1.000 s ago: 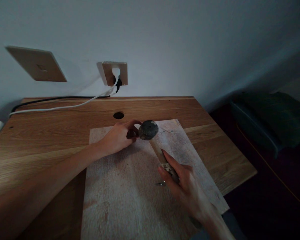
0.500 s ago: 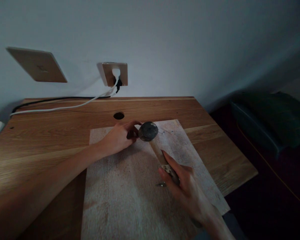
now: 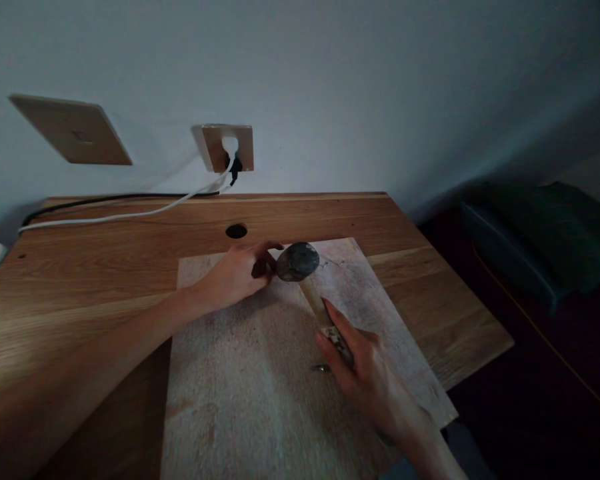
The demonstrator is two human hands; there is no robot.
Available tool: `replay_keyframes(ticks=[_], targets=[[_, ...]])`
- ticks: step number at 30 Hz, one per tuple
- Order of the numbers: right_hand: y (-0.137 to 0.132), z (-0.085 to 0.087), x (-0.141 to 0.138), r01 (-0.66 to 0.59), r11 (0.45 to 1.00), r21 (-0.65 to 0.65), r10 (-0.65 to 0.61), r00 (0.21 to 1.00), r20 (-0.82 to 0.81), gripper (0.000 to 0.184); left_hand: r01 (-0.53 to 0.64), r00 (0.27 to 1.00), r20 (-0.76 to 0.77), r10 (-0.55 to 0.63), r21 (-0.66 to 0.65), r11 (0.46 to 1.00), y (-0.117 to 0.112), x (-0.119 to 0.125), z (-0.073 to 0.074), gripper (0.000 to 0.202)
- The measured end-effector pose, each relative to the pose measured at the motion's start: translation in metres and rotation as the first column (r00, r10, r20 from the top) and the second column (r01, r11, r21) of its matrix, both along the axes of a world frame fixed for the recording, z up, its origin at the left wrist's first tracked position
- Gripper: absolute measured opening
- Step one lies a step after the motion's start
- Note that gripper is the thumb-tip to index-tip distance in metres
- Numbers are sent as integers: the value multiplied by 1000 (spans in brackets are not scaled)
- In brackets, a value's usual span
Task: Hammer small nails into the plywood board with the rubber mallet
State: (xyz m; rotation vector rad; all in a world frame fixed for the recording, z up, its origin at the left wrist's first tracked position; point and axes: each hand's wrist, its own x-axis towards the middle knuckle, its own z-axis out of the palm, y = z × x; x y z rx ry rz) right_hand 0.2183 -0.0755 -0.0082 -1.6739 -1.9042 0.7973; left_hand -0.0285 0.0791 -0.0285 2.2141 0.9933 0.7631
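Observation:
My right hand [image 3: 373, 373] is wrapped around the wooden handle of a mallet [image 3: 298, 261] with a dark, rounded head. The head is over the far part of a pale wooden board [image 3: 230, 387]. Beside it, my left hand [image 3: 243, 272] has its fingers curled together at the board; the mallet head hides the fingertips and whatever they pinch. Just right of the head, two thin nails [image 3: 341, 263] stand in the board. A small shiny metal piece [image 3: 321, 367] lies on the board by my right hand, partly covered by it.
Under the board is a wooden desk [image 3: 105, 257] with a round cable hole [image 3: 237, 231]. A white cable [image 3: 145, 215] and a black one run along its back to a wall socket [image 3: 247, 148]. Right of the desk sits a dark green cushioned thing [image 3: 540, 240].
The mallet head has tilted slightly and shifted a little to the right relative to my left hand. Otherwise both hands keep their places, and the view has moved slightly.

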Motion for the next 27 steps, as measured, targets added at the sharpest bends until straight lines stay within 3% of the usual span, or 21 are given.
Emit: replay_keyframes(ticks=[14, 22, 27], targets=[[-2, -5, -4, -38, 985, 168, 23, 996, 90, 53, -18, 1000, 9, 18, 31, 999, -1, 0, -3, 48], [0, 10, -7, -56, 990, 131, 23, 971, 237, 41, -38, 999, -14, 38, 12, 999, -3, 2, 2, 46], [5, 22, -7, 9, 998, 65, -18, 991, 130, 35, -35, 997, -64, 34, -11, 999, -3, 3, 6, 43]])
